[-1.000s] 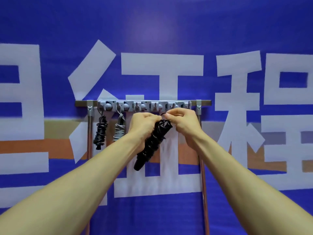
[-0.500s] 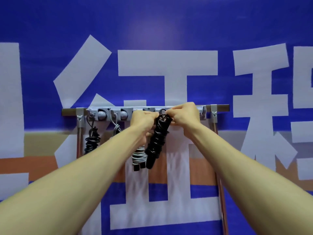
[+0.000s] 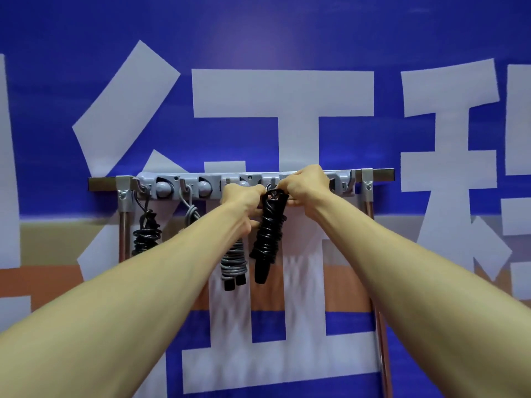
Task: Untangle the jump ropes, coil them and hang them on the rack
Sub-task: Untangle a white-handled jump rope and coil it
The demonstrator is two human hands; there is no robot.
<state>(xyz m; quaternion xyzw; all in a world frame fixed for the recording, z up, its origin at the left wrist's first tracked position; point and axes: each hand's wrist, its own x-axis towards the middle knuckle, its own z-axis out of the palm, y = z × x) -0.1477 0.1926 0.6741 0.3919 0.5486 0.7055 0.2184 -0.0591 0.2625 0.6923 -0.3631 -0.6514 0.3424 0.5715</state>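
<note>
A grey hook rack point(image 3: 340, 179) runs across a metal bar on the blue wall. A coiled black jump rope point(image 3: 268, 237) hangs below the rack's middle, its top loop at a hook. My left hand point(image 3: 242, 201) and my right hand point(image 3: 306, 186) pinch that loop from either side. A coiled grey rope point(image 3: 234, 264) hangs just left of it, partly behind my left forearm. Further left hang another black coil point(image 3: 146, 235) and a grey loop point(image 3: 190, 212), whose lower part my arm hides.
The rack bar point(image 3: 97, 183) sits on two upright metal poles, the left pole point(image 3: 123, 228) and the right pole point(image 3: 380, 326). Behind is a blue banner with large white characters. Hooks at the rack's right end point(image 3: 349, 182) carry nothing.
I have come closer to the rack. Both hands lifted the black coil's loop from below the rack up to a hook in the middle.
</note>
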